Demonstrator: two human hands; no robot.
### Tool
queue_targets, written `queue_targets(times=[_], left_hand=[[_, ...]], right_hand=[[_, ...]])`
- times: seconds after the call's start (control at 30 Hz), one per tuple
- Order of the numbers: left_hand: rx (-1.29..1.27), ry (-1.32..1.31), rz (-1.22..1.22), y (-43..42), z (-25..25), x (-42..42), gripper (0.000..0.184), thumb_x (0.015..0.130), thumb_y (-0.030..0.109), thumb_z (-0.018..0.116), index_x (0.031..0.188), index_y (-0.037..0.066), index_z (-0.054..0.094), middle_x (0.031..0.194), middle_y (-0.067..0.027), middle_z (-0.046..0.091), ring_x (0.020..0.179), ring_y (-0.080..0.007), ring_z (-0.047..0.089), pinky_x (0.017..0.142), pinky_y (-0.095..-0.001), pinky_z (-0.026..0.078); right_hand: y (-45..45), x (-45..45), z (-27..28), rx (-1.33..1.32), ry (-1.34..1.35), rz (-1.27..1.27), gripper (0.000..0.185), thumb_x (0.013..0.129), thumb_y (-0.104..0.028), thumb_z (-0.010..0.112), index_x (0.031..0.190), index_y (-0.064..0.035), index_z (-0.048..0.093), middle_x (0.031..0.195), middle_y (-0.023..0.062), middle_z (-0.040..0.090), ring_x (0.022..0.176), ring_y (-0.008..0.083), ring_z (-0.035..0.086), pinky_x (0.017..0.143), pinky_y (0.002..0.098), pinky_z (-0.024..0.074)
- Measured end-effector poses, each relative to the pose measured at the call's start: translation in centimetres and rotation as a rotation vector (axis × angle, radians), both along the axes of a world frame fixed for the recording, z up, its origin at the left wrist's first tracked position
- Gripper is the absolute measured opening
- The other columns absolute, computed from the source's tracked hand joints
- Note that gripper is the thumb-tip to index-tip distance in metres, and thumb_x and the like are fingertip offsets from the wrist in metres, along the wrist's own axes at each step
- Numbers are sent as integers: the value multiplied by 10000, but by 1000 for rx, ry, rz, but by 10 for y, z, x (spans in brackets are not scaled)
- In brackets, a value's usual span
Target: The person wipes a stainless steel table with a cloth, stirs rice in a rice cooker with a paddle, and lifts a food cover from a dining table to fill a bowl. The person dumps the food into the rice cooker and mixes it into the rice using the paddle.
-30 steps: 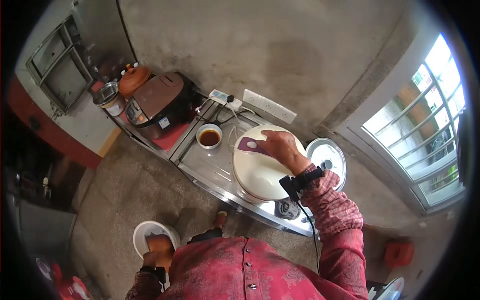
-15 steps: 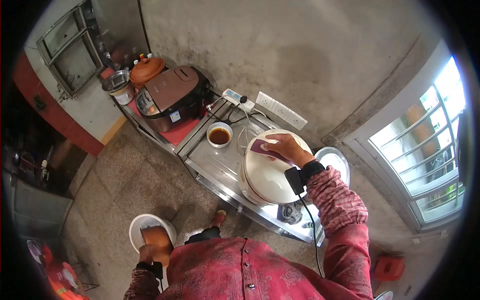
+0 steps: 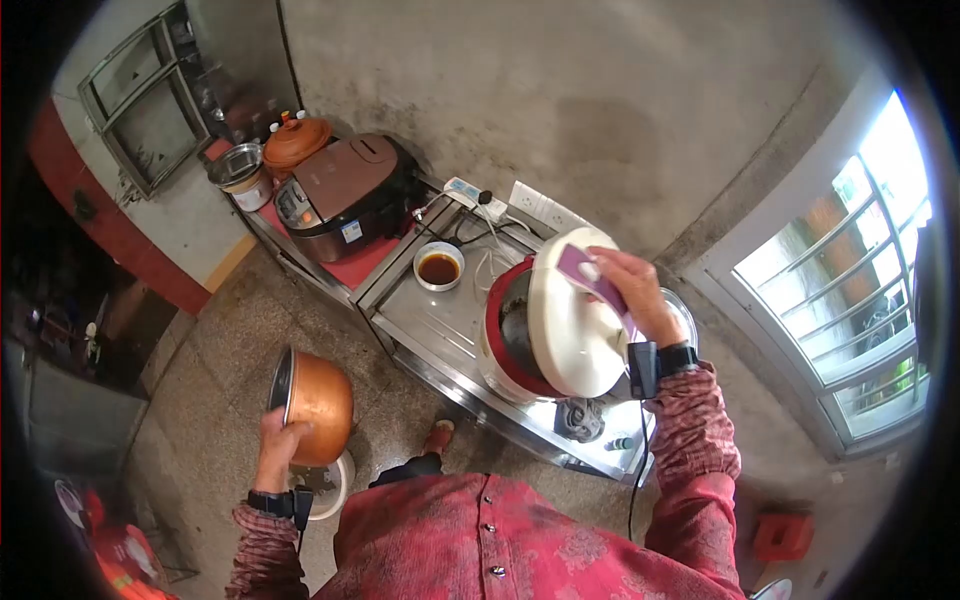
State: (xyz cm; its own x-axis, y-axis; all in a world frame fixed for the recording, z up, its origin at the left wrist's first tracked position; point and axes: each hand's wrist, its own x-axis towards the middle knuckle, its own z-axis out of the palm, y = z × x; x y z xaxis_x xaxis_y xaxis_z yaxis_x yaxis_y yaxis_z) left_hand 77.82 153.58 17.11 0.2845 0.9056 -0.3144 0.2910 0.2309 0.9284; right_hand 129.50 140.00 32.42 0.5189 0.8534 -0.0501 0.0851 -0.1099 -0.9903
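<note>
My left hand (image 3: 277, 447) grips the rim of a copper-coloured inner pot (image 3: 325, 408) with a dark inside, tilted on its side above a white bucket (image 3: 345, 487) on the floor. At the counter, my right hand (image 3: 635, 290) is closed on the purple handle of a cream lid (image 3: 570, 325). This lid is tilted up on the right side of a round cooker (image 3: 497, 370). Between the lid and the cooker's red rim (image 3: 492, 305) its dark interior shows. Left of the cooker stands a white bowl of brown liquid (image 3: 439, 268).
On the counter's left are a brown rice cooker (image 3: 345, 195), a clay pot (image 3: 296, 143) and a steel-lidded container (image 3: 240, 175). A power strip (image 3: 475, 198) lies by the wall. A dark cloth (image 3: 578, 420) rests near the front edge. A red stool (image 3: 783, 537) stands at lower right.
The copper-coloured pot has come up out of the bucket in my left hand. My right hand has raised the cream lid and tilted it rightward, exposing the cooker's inside.
</note>
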Motion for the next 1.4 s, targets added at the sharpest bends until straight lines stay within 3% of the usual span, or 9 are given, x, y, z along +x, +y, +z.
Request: queue_targets(times=[0.33, 0.4, 0.5, 0.57, 0.67, 0.77, 0.83, 1.03, 1.4], left_hand=[[305, -28, -561, -10, 204, 137, 203, 754, 46, 642, 942, -29, 647, 758, 14, 608, 661, -42, 512, 596, -223, 439], [359, -25, -654, -12, 217, 165, 203, 760, 69, 641, 937, -32, 641, 724, -14, 612, 671, -51, 511, 602, -247, 447], [611, -24, -918, -9, 213, 210, 182, 746, 103, 650, 876, -20, 623, 679, -95, 591, 608, -155, 565, 585, -300, 449], [794, -74, -1074, -16, 208, 240, 184, 714, 138, 645, 813, -9, 596, 682, -178, 571, 637, -329, 586, 585, -386, 449], [924, -140, -1164, -23, 189, 278, 178, 686, 139, 623, 789, -2, 588, 715, -190, 591, 716, -396, 570, 621, -446, 447], [1022, -126, -1223, -29, 169, 299, 165, 671, 121, 604, 796, 14, 601, 705, -179, 587, 725, -375, 584, 649, -466, 446], [1022, -109, -1249, -36, 157, 311, 139, 672, 110, 596, 786, 32, 609, 716, -175, 595, 735, -373, 588, 666, -471, 452], [1107, -83, -1333, -50, 124, 344, 111, 663, 94, 614, 760, 44, 591, 718, -169, 603, 756, -364, 603, 671, -481, 468], [1181, -92, -1273, -46, 63, 361, 67, 663, 80, 627, 688, 61, 567, 717, -154, 578, 730, -366, 583, 619, -460, 464]], right_hand=[[-87, 49, -9, 235, 164, -312, 338, 962, -229, 495, 1221, -19, 546, 1044, 43, 628, 855, 108, 623, 714, 239, 515], [-92, 45, -6, 332, 217, -371, 330, 933, -231, 555, 1182, -17, 588, 745, -68, 529, 548, 1, 390, 458, 161, 265], [-84, 17, 13, 398, 264, -503, 347, 949, -244, 525, 1198, -7, 569, 820, -40, 576, 610, 2, 470, 496, 154, 343], [-100, 47, -10, 422, 298, -401, 346, 954, -231, 511, 1207, 0, 557, 885, -7, 596, 685, 26, 521, 555, 165, 400], [-113, 52, -11, 478, 362, -299, 340, 958, -188, 488, 1230, 13, 526, 1018, 59, 608, 847, 89, 585, 686, 203, 478], [-138, 81, -46, 540, 302, -408, 390, 942, -65, 454, 1320, 16, 399, 1197, 125, 546, 1059, 185, 551, 855, 292, 482], [-156, 46, -21, 363, -660, -264, 410, 945, -80, 464, 1335, 15, 377, 1237, 134, 527, 1078, 171, 535, 868, 302, 484], [-163, 33, -28, 467, -387, -360, 399, 950, -96, 464, 1324, 17, 387, 1224, 135, 539, 1063, 177, 546, 871, 305, 483], [-151, 39, -25, 487, -430, -301, 381, 957, -127, 465, 1303, 21, 406, 1199, 136, 560, 1035, 188, 565, 878, 311, 480]])
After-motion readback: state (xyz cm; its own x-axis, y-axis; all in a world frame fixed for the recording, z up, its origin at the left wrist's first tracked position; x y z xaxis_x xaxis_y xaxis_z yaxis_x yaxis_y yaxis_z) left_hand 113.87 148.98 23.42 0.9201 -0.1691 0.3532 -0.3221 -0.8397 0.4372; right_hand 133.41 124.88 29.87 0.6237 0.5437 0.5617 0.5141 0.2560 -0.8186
